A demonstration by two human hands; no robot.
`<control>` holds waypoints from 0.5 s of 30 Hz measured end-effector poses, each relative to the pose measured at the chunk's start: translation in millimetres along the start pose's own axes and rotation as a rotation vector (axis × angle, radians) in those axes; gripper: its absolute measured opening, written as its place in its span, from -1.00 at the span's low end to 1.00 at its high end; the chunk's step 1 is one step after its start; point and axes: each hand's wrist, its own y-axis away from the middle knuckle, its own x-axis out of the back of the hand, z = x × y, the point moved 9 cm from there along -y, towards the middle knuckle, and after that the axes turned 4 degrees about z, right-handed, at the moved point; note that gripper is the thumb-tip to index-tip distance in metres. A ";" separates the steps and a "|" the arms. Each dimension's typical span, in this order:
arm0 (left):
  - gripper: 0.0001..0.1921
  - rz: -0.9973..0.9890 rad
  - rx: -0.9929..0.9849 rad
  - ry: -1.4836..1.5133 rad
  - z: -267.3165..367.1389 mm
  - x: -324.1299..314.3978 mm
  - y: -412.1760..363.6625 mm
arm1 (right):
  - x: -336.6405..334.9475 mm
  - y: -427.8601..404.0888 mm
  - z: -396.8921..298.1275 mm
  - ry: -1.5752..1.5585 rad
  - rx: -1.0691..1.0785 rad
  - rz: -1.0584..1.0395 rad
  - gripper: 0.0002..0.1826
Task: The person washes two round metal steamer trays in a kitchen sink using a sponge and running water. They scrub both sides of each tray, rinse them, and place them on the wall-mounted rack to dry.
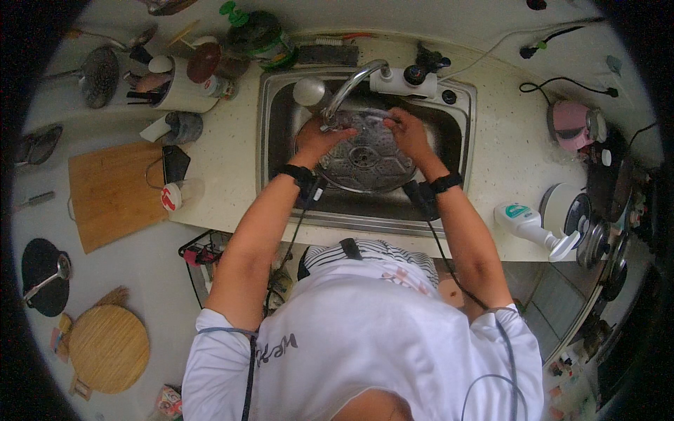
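Note:
A round metal plate or steamer rack (363, 168) with a raised pattern and small holes is held tilted in the stainless steel sink (453, 200). My left hand (317, 141) grips its left side, with the thumb over the top surface. At the upper right rim, my right hand (408, 134) has its thumb and fingers on the edge. The chrome faucet (358, 84) arches over the rack, its spout close to my left hand. Whether water runs is hard to tell. A round pale object (309, 91) is at the sink's upper left corner.
A green-pump bottle (260, 39) and a utensil holder (184, 87) are behind and left of the sink. On the left are a clear jar with a white lid (171, 197) and a wooden cutting board (118, 192). A white spray bottle (526, 223) lies on the right counter.

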 end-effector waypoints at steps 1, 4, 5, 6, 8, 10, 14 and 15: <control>-0.08 0.038 0.053 -0.050 -6.1 -5.3 -0.1 | -4.3 1.0 -0.9 0.038 -0.030 -0.035 -0.72; 0.06 0.113 0.137 -0.103 -23.3 -14.0 -1.4 | -10.8 0.6 1.7 0.097 -0.100 -0.116 -0.73; 0.06 0.096 0.132 -0.025 -27.8 -15.8 -2.5 | -10.5 -0.1 3.5 0.080 -0.112 -0.129 -0.74; 0.05 0.066 0.143 0.054 -33.1 -18.8 -2.8 | -9.6 -0.7 7.2 0.065 -0.126 -0.142 -0.74; -0.06 0.013 0.029 0.132 -30.5 -19.4 -4.0 | -7.5 -2.3 15.2 0.053 -0.137 -0.149 -0.75; -0.24 -0.020 -0.046 0.132 -28.3 -17.5 -5.3 | -5.6 -5.9 17.9 0.059 -0.094 -0.112 -0.75; -0.45 -0.033 -0.054 0.116 -26.7 -16.0 -2.8 | -7.3 -8.4 16.5 0.038 -0.032 -0.068 -0.76; -0.45 -0.021 -0.056 0.154 -24.8 -14.2 -0.6 | -7.7 -8.5 16.9 0.022 -0.044 -0.067 -0.77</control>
